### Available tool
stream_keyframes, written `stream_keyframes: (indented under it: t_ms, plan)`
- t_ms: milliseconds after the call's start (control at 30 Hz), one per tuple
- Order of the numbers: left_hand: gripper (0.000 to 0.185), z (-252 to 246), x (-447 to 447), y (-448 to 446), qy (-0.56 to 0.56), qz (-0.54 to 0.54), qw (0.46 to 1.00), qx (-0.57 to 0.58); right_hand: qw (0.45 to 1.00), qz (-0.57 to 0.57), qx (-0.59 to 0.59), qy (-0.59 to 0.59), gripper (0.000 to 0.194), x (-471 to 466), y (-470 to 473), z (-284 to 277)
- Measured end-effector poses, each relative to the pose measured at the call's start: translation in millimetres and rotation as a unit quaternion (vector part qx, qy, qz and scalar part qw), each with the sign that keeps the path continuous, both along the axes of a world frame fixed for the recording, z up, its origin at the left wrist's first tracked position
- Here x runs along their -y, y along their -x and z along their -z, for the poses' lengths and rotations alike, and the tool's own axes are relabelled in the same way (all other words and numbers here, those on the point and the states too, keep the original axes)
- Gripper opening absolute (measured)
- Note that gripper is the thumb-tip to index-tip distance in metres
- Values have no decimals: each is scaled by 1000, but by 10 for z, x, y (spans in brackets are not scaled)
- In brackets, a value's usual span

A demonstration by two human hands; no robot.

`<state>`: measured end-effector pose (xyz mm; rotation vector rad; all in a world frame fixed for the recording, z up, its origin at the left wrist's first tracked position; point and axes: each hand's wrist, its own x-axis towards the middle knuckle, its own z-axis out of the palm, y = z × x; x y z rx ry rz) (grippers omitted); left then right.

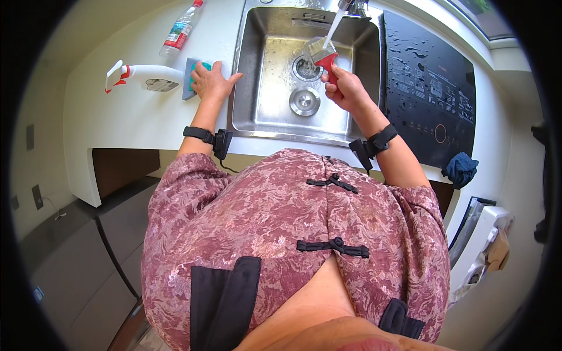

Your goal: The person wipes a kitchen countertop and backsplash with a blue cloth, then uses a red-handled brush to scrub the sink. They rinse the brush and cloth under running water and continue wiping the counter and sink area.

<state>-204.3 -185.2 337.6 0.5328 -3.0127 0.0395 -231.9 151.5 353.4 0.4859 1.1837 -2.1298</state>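
My right hand [347, 90] grips the red handle of a flat brush [326, 60] with pale bristles, held over the stainless steel sink [272, 116]. A stream of water [334, 27] from the faucet [347, 4] runs onto the bristle end. Left of the sink, my left hand [213, 83] rests with fingers spread over a teal pad [193, 78]. Beneath that pad lies a flat grey piece [189, 93], perhaps a cloth or sponge. Under the fingers, contact with the pad is partly hidden.
A white spray bottle [149, 77] lies left of my left hand, and a clear plastic bottle [178, 35] with a red cap lies behind. In the sink are a drain strainer [307, 68] and a round metal lid [304, 101]. Right stands a wet black cooktop [426, 87], with a blue cloth [460, 170] near its corner.
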Motion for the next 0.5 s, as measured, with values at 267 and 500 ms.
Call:
stream_keyframes:
  t_ms: [267, 500]
  plan:
    - [41, 55, 506, 139, 65, 42, 996, 45, 997, -35, -7, -72, 28, -118, 59, 115]
    - [39, -759, 272, 127, -150, 131, 948, -250, 975, -129, -74, -164, 23, -220, 75, 116]
